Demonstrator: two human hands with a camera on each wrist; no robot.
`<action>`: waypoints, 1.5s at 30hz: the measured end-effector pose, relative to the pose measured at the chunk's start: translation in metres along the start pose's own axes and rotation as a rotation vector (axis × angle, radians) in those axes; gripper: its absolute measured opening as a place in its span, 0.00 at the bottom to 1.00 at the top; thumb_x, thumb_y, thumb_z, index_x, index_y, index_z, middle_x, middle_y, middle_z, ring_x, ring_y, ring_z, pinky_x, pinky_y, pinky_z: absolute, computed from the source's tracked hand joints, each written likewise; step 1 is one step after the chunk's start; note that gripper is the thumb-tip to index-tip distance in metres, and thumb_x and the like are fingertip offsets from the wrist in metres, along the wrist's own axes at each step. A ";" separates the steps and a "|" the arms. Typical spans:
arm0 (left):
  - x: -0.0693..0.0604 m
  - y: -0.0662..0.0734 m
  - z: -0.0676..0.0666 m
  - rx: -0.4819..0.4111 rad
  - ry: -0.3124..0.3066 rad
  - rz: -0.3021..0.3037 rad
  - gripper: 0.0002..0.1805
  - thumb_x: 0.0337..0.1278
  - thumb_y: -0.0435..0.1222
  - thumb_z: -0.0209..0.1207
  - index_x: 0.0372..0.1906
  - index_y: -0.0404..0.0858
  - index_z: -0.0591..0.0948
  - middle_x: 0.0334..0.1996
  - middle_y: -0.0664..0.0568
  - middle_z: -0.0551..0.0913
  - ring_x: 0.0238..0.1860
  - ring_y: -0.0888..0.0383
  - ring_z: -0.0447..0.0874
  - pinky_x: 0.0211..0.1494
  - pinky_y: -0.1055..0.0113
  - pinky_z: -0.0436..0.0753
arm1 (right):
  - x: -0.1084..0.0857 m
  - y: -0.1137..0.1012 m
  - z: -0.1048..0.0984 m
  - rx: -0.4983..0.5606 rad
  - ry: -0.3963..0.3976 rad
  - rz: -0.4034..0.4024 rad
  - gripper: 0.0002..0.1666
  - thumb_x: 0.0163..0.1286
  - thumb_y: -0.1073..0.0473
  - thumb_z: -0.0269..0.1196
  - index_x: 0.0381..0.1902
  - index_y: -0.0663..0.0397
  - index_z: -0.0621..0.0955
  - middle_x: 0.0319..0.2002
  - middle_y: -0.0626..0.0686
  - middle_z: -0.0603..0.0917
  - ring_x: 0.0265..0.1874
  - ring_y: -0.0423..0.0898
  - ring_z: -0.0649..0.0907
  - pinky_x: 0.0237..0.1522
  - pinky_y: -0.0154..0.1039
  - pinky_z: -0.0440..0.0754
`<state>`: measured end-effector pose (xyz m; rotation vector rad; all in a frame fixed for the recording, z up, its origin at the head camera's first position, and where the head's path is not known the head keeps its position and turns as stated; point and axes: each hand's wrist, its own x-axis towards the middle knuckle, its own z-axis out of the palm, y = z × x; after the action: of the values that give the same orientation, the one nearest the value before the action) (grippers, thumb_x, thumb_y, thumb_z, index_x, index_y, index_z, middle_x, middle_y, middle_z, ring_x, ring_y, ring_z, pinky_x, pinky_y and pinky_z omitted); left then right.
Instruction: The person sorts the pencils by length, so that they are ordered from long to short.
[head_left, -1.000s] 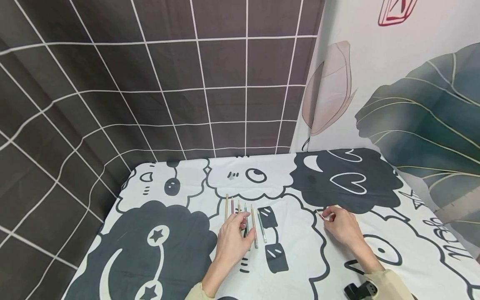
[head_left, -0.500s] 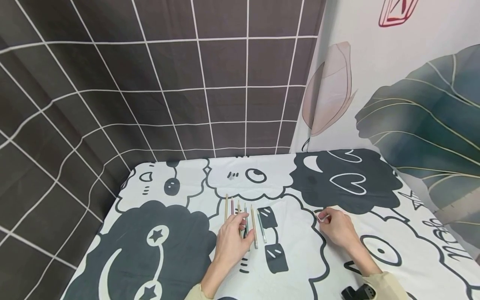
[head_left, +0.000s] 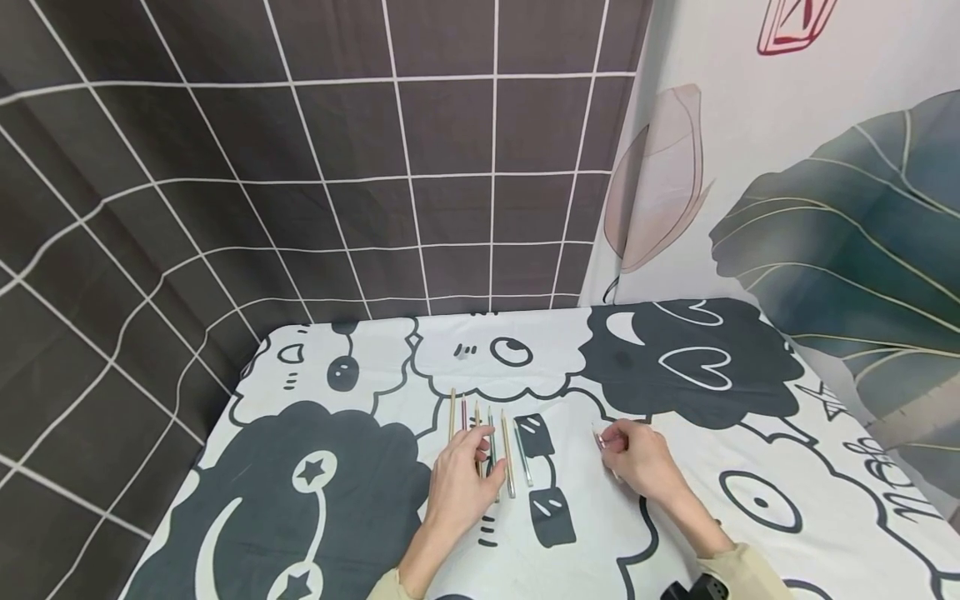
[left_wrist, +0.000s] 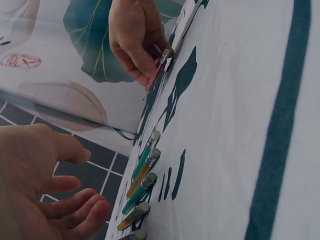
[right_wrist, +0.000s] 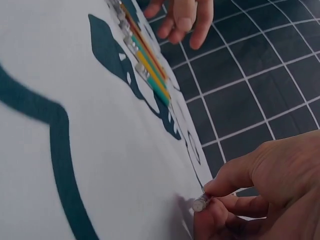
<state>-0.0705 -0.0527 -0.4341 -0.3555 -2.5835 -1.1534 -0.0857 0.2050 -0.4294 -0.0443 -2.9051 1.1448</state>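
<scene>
My right hand (head_left: 639,460) pinches a reddish pencil (left_wrist: 160,72) between thumb and fingers, just above the cloth. In the right wrist view the metal ferrule and eraser end (right_wrist: 201,203) stick out of that grip. Side by side to its left lie several pencils, among them a green pencil (head_left: 523,454) and a yellow pencil (head_left: 509,454). Over the left part of this row is my left hand (head_left: 459,483), fingers relaxed and slightly bent, gripping nothing; it hides parts of some pencils. The left wrist view shows this hand (left_wrist: 60,185) apart from the eraser ends.
A white cloth (head_left: 600,542) with black cartoon prints covers the table. Behind it hangs a dark grid-patterned curtain (head_left: 450,208), and a leaf-printed sheet (head_left: 675,333) hangs at the right. A small black device (head_left: 697,590) sits at my right wrist.
My right hand has moved left with the reddish pencil, closer to the row. The left hand and the lying pencils have stayed almost still.
</scene>
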 end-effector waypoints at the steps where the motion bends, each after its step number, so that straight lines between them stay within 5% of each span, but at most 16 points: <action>1: 0.000 0.000 0.000 -0.002 0.001 0.000 0.21 0.46 0.29 0.71 0.50 0.33 0.83 0.32 0.50 0.80 0.32 0.55 0.80 0.32 0.64 0.76 | 0.000 -0.002 0.002 0.005 -0.002 -0.008 0.08 0.55 0.73 0.63 0.35 0.67 0.81 0.23 0.50 0.77 0.21 0.44 0.75 0.22 0.36 0.72; 22: 0.001 0.000 0.000 -0.008 0.006 0.000 0.20 0.48 0.30 0.70 0.50 0.33 0.83 0.31 0.50 0.79 0.32 0.54 0.80 0.33 0.63 0.77 | 0.005 -0.030 0.028 0.104 -0.015 -0.077 0.08 0.52 0.75 0.63 0.31 0.63 0.81 0.17 0.47 0.76 0.11 0.40 0.77 0.21 0.34 0.72; 45: -0.001 -0.002 0.001 -0.024 -0.007 0.001 0.20 0.49 0.31 0.69 0.50 0.33 0.83 0.31 0.52 0.78 0.31 0.55 0.79 0.32 0.65 0.76 | 0.010 -0.044 0.047 0.120 -0.037 -0.122 0.09 0.49 0.75 0.64 0.28 0.60 0.81 0.17 0.45 0.76 0.11 0.39 0.76 0.19 0.34 0.73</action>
<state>-0.0706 -0.0534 -0.4364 -0.3666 -2.5769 -1.1851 -0.0982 0.1407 -0.4335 0.1550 -2.8178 1.3088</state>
